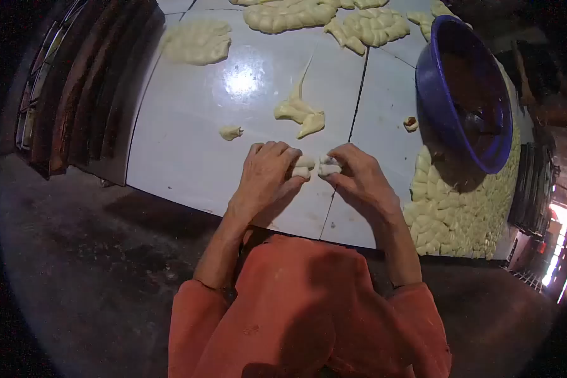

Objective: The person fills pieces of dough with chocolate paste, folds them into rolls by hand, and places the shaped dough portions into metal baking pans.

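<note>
Near the front edge of the white table, my left hand [266, 169] curls its thumb and fingers around small pale dough pieces [302, 167]. Facing it across a narrow gap, my right hand [363, 173] pinches similar whitish dough pieces [328, 166] between thumb and fingers. The undersides of the pieces and some fingertips are hidden. Just beyond my hands lies a stretched, irregular scrap of yellowish dough [300, 114] with a thin tail. A smaller dough lump [231, 131] sits to its left.
A purple basin [427, 85] with brown contents stands at the right, beside many packed dough pieces [450, 217]. Larger dough masses [290, 16] lie along the far side, with another dough slab [198, 43] at left. A small filled piece [411, 124] is near the basin. Dark trays [85, 88] stand left.
</note>
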Tool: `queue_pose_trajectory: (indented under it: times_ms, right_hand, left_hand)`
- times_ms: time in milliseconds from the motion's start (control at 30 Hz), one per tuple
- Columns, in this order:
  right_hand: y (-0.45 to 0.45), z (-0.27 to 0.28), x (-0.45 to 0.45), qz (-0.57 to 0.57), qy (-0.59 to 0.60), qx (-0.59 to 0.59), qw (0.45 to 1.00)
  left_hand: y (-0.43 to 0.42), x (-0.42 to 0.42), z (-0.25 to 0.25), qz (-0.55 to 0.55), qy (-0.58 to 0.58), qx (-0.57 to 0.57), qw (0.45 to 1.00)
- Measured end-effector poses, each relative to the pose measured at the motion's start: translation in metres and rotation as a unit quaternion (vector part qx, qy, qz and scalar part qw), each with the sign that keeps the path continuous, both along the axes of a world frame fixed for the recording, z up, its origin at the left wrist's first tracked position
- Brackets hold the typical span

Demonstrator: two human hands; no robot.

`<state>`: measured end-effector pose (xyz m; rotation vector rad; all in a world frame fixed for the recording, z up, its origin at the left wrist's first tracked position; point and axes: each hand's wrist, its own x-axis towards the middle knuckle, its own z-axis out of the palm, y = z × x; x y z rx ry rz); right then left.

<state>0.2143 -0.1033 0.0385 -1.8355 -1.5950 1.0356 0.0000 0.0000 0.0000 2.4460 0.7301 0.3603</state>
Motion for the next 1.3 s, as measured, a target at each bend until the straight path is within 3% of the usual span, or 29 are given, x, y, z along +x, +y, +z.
queue_pose_trajectory:
  times_ms: [100, 167, 233, 300, 333, 367, 433, 467, 500, 567, 633, 700, 733, 767, 800, 833, 867, 900, 1000, 1100, 1167, 1233, 1300]
  right_hand:
    - [-0.005, -0.002, -0.005, -0.007, 0.030, -0.014, 0.999]
    - [0.007, -0.017, -0.014, 0.081, -0.064, 0.115, 0.988]
    - [0.011, -0.013, -0.011, 0.086, -0.080, 0.124, 0.985]
    - [0.010, 0.005, -0.004, 0.055, -0.008, -0.005, 0.998]
    - [0.009, -0.002, -0.005, -0.001, 0.032, 0.072, 0.997]
    - [0.014, -0.004, -0.004, 0.000, 0.033, 0.073, 0.997]
    - [0.030, -0.008, -0.003, -0.141, -0.063, 0.049, 0.987]
    - [0.039, -0.012, -0.007, -0.158, -0.057, 0.099, 0.981]
    - [0.048, -0.021, -0.007, -0.160, -0.059, 0.101, 0.980]
    - [0.064, -0.043, -0.006, -0.049, -0.220, 0.248, 0.942]
    - [0.074, -0.048, -0.009, -0.045, -0.191, 0.260, 0.945]
    - [0.078, -0.054, -0.005, -0.082, -0.123, 0.174, 0.974]
    - [0.077, -0.058, -0.004, -0.156, -0.032, 0.167, 0.973]
    - [0.077, -0.061, 0.003, -0.153, -0.033, 0.168, 0.973]
    - [0.077, -0.057, 0.009, -0.225, 0.143, 0.098, 0.959]
    - [0.076, -0.055, 0.014, -0.289, 0.312, 0.024, 0.905]
    - [0.072, -0.050, 0.020, -0.281, 0.375, 0.014, 0.883]
    - [0.073, -0.048, 0.020, -0.285, 0.373, 0.014, 0.883]
    - [0.078, -0.038, 0.013, -0.179, 0.058, 0.033, 0.982]
    - [0.082, -0.030, 0.016, -0.135, 0.013, 0.029, 0.990]
    - [0.082, -0.046, 0.015, -0.136, 0.077, 0.074, 0.985]
    - [0.082, -0.038, 0.007, -0.236, 0.293, -0.036, 0.926]
    - [0.082, -0.034, 0.005, -0.220, 0.335, 0.000, 0.916]
  left_hand:
    - [-0.010, 0.004, 0.002, 0.001, 0.011, -0.034, 0.999]
    - [-0.006, 0.006, 0.005, -0.006, 0.013, -0.020, 1.000]
    - [-0.003, 0.006, 0.007, -0.006, 0.021, -0.008, 1.000]
    - [0.001, -0.003, 0.014, -0.029, -0.001, -0.071, 0.997]
    - [0.005, -0.007, 0.013, -0.026, -0.033, -0.079, 0.996]
    - [0.010, -0.010, 0.013, -0.025, -0.032, -0.078, 0.996]
    - [0.024, -0.008, 0.011, 0.011, -0.061, -0.037, 0.997]
    - [0.032, -0.003, 0.010, 0.009, -0.061, -0.037, 0.997]
    - [0.040, 0.003, 0.009, 0.005, -0.066, -0.015, 0.998]
    - [0.056, 0.018, 0.007, -0.003, -0.075, 0.029, 0.997]
    - [0.065, 0.040, 0.000, -0.005, -0.083, 0.051, 0.995]
    - [0.072, 0.052, -0.014, -0.043, -0.106, 0.060, 0.992]
    - [0.074, 0.058, -0.018, -0.048, -0.097, 0.033, 0.994]
    - [0.078, 0.058, -0.023, -0.045, -0.098, 0.035, 0.994]
    - [0.081, 0.059, -0.022, -0.036, -0.098, 0.022, 0.994]
    - [0.082, 0.062, -0.022, -0.029, -0.099, 0.008, 0.995]
    - [0.082, 0.064, -0.021, -0.024, -0.106, 0.043, 0.993]
    - [0.081, 0.066, -0.023, -0.027, -0.108, 0.040, 0.993]
    - [0.080, 0.066, -0.020, -0.004, -0.124, 0.034, 0.992]
    - [0.078, 0.064, -0.014, 0.009, -0.083, 0.009, 0.997]
    - [0.077, 0.062, -0.015, 0.016, -0.084, 0.002, 0.996]
    - [0.076, 0.060, -0.015, 0.016, -0.140, -0.020, 0.990]
    - [0.078, 0.060, -0.024, 0.020, -0.131, -0.014, 0.991]
